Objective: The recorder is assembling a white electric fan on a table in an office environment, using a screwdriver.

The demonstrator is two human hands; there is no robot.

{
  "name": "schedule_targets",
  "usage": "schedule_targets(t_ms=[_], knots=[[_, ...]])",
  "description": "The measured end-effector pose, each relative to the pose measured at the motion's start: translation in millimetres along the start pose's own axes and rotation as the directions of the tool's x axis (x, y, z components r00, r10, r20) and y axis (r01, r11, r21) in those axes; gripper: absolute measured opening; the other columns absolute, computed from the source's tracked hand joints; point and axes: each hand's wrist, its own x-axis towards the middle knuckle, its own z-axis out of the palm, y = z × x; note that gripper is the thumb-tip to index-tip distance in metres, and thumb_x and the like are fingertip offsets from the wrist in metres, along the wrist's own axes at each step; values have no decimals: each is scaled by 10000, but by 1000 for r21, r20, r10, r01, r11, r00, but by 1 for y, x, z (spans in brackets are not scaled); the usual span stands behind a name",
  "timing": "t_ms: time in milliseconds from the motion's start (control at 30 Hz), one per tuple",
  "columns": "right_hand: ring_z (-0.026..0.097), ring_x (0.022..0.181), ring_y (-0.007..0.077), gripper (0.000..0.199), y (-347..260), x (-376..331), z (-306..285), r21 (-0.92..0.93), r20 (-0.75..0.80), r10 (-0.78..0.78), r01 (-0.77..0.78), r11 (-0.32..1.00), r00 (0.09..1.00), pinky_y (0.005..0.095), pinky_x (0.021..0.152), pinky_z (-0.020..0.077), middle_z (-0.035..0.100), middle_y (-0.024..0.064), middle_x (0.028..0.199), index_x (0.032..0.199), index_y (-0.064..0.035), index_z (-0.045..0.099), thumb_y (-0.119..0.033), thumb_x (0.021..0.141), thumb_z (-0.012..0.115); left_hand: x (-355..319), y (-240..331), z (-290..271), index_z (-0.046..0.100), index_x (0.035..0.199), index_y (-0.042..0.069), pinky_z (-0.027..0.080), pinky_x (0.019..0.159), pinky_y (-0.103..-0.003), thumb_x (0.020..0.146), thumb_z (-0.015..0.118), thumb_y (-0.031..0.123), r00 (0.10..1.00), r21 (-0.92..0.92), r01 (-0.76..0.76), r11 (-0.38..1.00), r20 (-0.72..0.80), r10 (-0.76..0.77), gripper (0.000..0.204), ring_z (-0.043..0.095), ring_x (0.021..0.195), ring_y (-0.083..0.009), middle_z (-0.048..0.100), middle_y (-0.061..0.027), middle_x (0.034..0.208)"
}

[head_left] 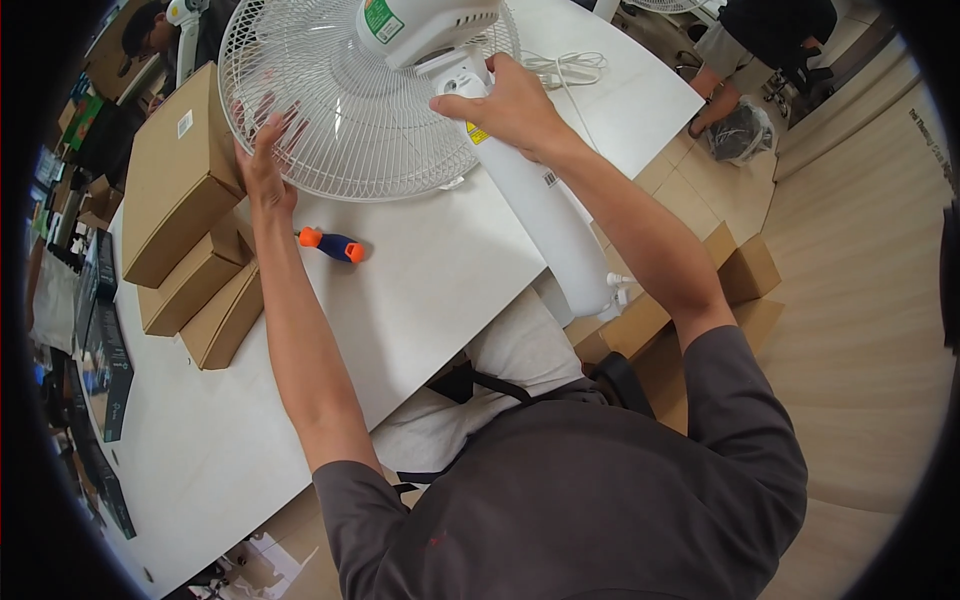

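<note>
"What's nearest to the person's body?"

"The lower end of a fan's smooth white column, jutting past the edge of the white table. A small white piece sticks out at that end, and an open cardboard box stands below, to the right."

"And going up the column?"

"A barcode sticker, then a yellow label close to the right hand. That hand is wrapped around the column's top, thumb across the front, just below the motor housing."

"The left hand?"

"It grips the left rim of the cage, thumb in front, fingers showing through the wires. So the fan's head sits between the hands, while the column slants back under the right forearm."

"What does the head look like?"

"Round, with fine white wires running outward from the middle. The housing is white and slotted, with a green label."

"Anything around it?"

"A blue and orange tool handle lies near the left forearm, stacked brown boxes stand just left of it, and a coiled white cable lies beyond the right hand."
</note>
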Motion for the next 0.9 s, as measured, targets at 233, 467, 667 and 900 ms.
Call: schedule_targets(t_ms=[233,467,667,900], knots=[[685,813,286,753,-5,-1,-15,70,118,47,-56,996,992,366,687,561,646,259,967,1114,170,525,-379,708,841,12,-39,-8,446,1347,14,562,882,-419,755,749,214,983,-22,184,983,-16,-184,695,614,1051,-273,566,-140,1193],[689,687,296,682,-4,10,-15,75,170,54,-67,995,984,375,590,562,667,259,890,1039,166,597,-370,700,849,15,-65,-15,506,1280,13,592,805,-428,799,737,244,963,-108,269,957,54,-264,581,656,954,-282,605,-126,1122],[698,784,308,614,-13,22,-24,162,323,153,-214,963,934,384,650,567,666,252,947,1011,130,634,-337,676,852,11,-78,-21,504,1269,18,591,802,-421,800,750,217,963,-138,265,954,-16,-269,566,647,962,-267,608,-104,1105],[698,732,291,677,-17,23,-20,121,318,172,-219,968,932,360,613,598,646,268,960,1081,132,586,-336,684,872,8,-70,-17,496,1243,-28,590,859,-399,817,733,305,963,-50,262,964,-48,-264,591,670,943,-284,601,-143,1104]])
